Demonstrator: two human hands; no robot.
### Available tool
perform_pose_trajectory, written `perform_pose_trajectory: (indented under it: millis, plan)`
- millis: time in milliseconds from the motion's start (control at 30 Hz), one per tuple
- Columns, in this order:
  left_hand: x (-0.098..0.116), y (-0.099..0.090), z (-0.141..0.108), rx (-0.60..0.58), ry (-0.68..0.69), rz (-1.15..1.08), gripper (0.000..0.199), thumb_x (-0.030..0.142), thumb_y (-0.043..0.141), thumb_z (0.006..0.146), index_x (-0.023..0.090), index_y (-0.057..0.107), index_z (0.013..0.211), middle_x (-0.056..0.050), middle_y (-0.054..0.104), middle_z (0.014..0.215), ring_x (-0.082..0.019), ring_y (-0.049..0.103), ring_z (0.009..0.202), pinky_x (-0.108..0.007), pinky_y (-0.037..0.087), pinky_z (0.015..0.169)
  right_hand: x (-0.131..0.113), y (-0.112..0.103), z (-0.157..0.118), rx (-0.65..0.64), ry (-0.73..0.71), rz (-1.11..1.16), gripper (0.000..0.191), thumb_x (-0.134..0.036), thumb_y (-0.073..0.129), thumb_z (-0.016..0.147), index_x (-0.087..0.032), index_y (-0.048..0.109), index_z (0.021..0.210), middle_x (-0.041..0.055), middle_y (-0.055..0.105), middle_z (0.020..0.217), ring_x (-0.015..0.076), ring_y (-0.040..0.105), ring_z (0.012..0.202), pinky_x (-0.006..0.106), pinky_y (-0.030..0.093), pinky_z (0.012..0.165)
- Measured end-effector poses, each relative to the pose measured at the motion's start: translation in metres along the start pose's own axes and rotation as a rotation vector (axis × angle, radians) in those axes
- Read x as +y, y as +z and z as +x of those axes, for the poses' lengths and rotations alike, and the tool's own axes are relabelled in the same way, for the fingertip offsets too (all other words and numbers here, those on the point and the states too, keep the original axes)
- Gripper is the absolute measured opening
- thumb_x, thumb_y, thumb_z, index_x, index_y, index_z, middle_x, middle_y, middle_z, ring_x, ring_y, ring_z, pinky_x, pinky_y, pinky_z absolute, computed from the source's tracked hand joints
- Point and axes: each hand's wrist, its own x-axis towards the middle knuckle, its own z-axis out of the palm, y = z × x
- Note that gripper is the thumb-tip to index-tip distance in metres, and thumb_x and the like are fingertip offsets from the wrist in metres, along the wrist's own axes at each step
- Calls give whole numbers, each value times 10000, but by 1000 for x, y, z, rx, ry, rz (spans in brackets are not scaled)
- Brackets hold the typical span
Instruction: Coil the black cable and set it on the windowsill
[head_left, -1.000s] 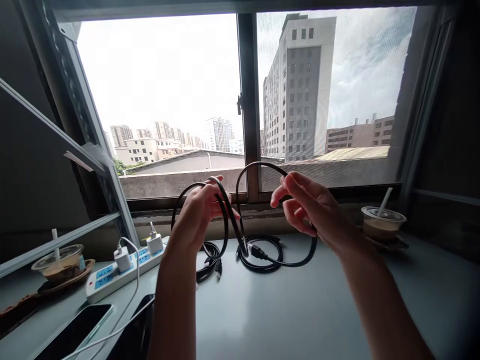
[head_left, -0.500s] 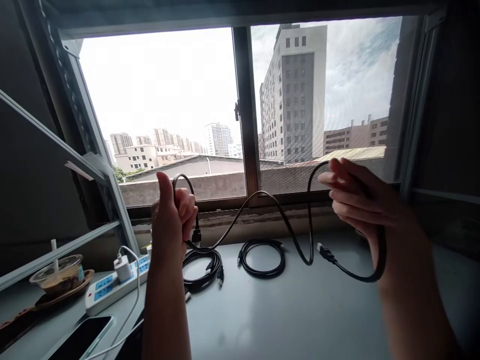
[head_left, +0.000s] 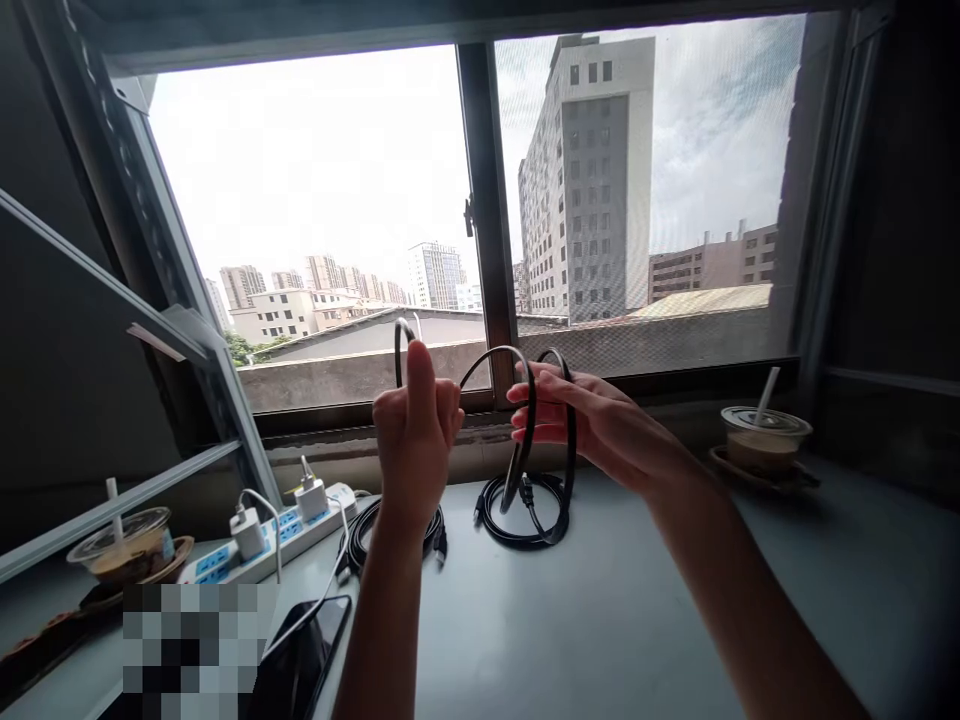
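- Curled into a fist in the left hand (head_left: pixel 416 430), thumb straight up, with the black cable (head_left: pixel 531 410) shut inside and a small loop poking out above.
- Stretched out toward the left in the right hand (head_left: pixel 600 425), fingers slightly parted, with loops of the same black cable draped around them (cannot tell whether pinched by the thumb too).
- Strung between both hands in an arc, raised above the table (head_left: pixel 562 630), then hanging in loops below the right fingers.
- Dangling at the lower loops, a dark plug (head_left: pixel 526 490), in front of the right coil (head_left: pixel 517 545) in the view.
- Lying flat beneath, toward the far side of the table, that right coil; to its left, partly hidden by the left forearm, the left coil (head_left: pixel 356 530), with plug ends sticking out.
- Farther left, a white power strip (head_left: pixel 304 540) holding two chargers (head_left: pixel 246 533), with white cords trailing nearer.
- Near left, a dark phone (head_left: pixel 304 650), beside a pixelated patch (contents unreadable).
- At far left and far right, lidded cups with straws, the left cup (head_left: pixel 127 555) and the right cup (head_left: pixel 765 440).
- Behind everything, a window (head_left: pixel 300 180) facing buildings.
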Motion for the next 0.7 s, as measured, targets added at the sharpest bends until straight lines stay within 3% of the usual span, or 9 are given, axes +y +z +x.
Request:
perform_pose_trajectory:
  millis: [100, 200, 300, 367, 433, 500, 600, 700]
  plan:
    - [-4, 1, -2, 10, 87, 60, 665, 475, 443, 890, 173, 244, 332, 40, 196, 331, -47, 182, 312, -254, 127, 354, 1, -1, 3, 76, -58, 85, 212, -349, 638, 796, -161, 598, 886, -33, 558, 756, -7, 354, 433, 134, 339, 406]
    - [-6, 0, -5, -4, 148, 115, 625, 413, 501, 870, 169, 248, 353, 47, 203, 354, -49, 180, 337, -271, 121, 385, -2, -6, -1, 67, -66, -22, 336, -449, 659, 754, -195, 605, 967, -41, 525, 757, -16, 232, 403, 150, 186, 345]
    - [-3, 3, -11, -242, 135, 250, 548, 352, 468, 872, 177, 260, 396, 46, 214, 375, -58, 183, 356, -285, 128, 407, -4, -6, -6, 60, -70, -141, 473, -553, 581, 773, -240, 573, 1129, -19, 557, 801, -1, 264, 402, 171, 208, 353]
    - [-1, 10, -17, -447, 129, 367, 467, 296, 455, 845, 184, 273, 430, 41, 235, 393, -67, 203, 368, -286, 135, 414, -4, -2, -9, 51, -70, -221, 502, -571, 551, 781, -218, 577, 1137, -16, 547, 737, 20, 317, 421, 176, 242, 367]
    - [0, 19, -22, -589, 124, 459, 391, 241, 488, 777, 190, 264, 461, 38, 263, 408, -74, 227, 381, -281, 146, 417, -4, 0, -9, 45, -82, -297, 480, -509, 620, 751, -200, 580, 1115, -25, 529, 693, 40, 391, 465, 173, 290, 391]
    - [-1, 27, -24, -654, 123, 517, 372, 237, 519, 745, 195, 261, 480, 39, 286, 417, -81, 244, 392, -275, 171, 428, -5, -1, -10, 52, -109, -363, 464, -402, 692, 713, -202, 569, 1113, -36, 533, 703, 52, 449, 507, 173, 344, 429]
    - [-3, 30, -23, -587, 229, 531, 345, 315, 458, 829, 195, 372, 517, 18, 381, 475, -102, 316, 433, -279, 228, 471, -7, -10, -9, 131, -191, -484, 374, -338, 693, 719, -195, 609, 1054, -44, 533, 671, 63, 479, 535, 184, 386, 483]
    - [0, 23, -18, -391, 351, 480, 216, 284, 386, 889, 203, 532, 752, 3, 499, 591, -133, 444, 540, -276, 326, 564, -10, -21, -9, 209, -299, -626, 311, -362, 645, 766, -204, 651, 1033, -11, 604, 742, 113, 563, 686, 214, 438, 594]
